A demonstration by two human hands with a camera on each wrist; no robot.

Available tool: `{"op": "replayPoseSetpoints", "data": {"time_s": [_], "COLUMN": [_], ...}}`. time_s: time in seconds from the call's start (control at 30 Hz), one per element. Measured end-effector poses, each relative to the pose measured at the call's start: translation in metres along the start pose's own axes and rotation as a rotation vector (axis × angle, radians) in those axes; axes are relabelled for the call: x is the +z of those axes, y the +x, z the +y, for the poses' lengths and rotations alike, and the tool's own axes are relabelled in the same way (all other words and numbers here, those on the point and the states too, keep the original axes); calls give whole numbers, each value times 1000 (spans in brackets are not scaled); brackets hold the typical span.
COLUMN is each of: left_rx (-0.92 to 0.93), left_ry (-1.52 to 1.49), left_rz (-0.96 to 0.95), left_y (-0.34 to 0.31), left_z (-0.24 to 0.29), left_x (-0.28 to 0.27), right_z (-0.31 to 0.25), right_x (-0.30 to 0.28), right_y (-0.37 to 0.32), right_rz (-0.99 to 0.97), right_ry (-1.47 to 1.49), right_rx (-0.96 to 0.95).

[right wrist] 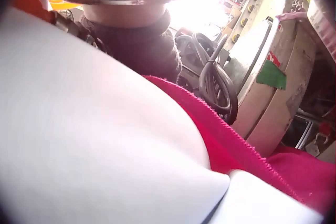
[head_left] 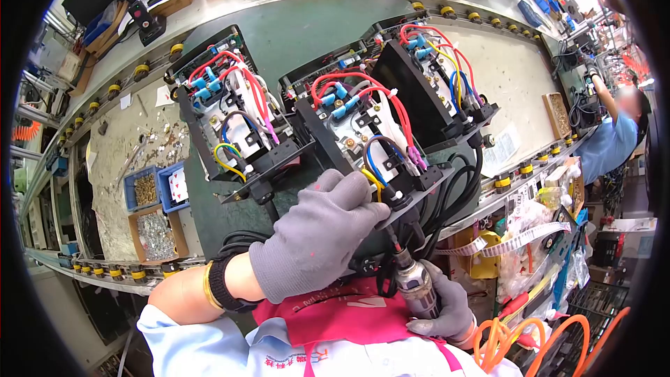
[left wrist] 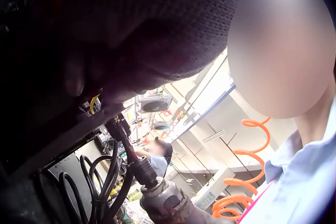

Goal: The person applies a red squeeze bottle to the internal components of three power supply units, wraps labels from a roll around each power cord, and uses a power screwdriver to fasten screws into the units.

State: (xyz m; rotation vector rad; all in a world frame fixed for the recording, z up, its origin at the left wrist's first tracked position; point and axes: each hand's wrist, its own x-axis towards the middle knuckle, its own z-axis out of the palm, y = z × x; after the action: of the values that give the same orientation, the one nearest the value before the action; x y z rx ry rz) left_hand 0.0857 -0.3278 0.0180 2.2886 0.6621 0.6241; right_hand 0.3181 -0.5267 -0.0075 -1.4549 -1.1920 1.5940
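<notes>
In the head view my grey-gloved left hand (head_left: 317, 234) pinches the end plate (head_left: 427, 188) of the middle electronics unit (head_left: 359, 126), its fingertips beside a yellow wire. Below that plate, my gloved right hand (head_left: 450, 304) grips an air screwdriver (head_left: 417, 287). The screwdriver's bit points up toward the plate's underside, near a black cable gland. From the left wrist view, the dark glove (left wrist: 173, 35) overhangs the plate edge and the screwdriver (left wrist: 165, 200) rises from below. Only the glove's cuff (right wrist: 142, 45) shows in the right wrist view; the tool is hidden there.
Similar wired units stand to the left (head_left: 234, 119) and right (head_left: 440, 77) on the green mat (head_left: 279, 28). Black cables (head_left: 457, 188) loop beside the middle one. Bins of screws (head_left: 146, 188) sit at left. An orange coiled hose (head_left: 558, 342) hangs at lower right; another person (head_left: 611, 146) works beyond.
</notes>
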Motion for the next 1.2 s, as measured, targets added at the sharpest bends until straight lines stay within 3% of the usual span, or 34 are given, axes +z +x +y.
{"op": "replayPoseSetpoints", "data": {"time_s": [0.3, 0.4, 0.5, 0.63, 0.67, 0.7, 0.73, 0.77, 0.83, 0.97, 1.07, 1.2], "left_rx": [33, -12, -61, -52, -111, -269, -490, -710, -775, -1201, -1283, -1273], "left_ry": [208, 241, 20, 76, 88, 42, -179, -1, 275, 290, 416, 456], "left_rz": [16, 120, 262, 481, 649, 951, 1085, 1062, 836, 438, 233, 246], "left_y": [-9, -19, -27, -59, -77, -88, -98, -107, -147, -124, -109, -106], "left_z": [8, 20, 19, 21, 12, -1, -13, -36, -114, -154, -163, -165], "left_x": [2, 3, 14, -3, -4, -3, -18, -37, -51, -69, -63, -63], "right_z": [-6, -7, -5, -6, -7, -11, -12, -11, -1, -4, -9, 0], "right_x": [1, 1, 0, 0, 3, 7, 10, 12, 7, 10, 16, 13], "right_y": [2, 1, 0, 4, 3, 2, 3, 3, 0, -1, 0, 0], "right_rz": [-13, -5, -7, -10, 8, 34, 49, 70, 68, 98, 125, 102], "right_ry": [26, 44, -1, 9, 93, 192, 245, 293, 241, 203, 236, 218], "right_rx": [-4, 8, -10, -55, 0, 44, 51, 58, 55, 56, 32, 13]}}
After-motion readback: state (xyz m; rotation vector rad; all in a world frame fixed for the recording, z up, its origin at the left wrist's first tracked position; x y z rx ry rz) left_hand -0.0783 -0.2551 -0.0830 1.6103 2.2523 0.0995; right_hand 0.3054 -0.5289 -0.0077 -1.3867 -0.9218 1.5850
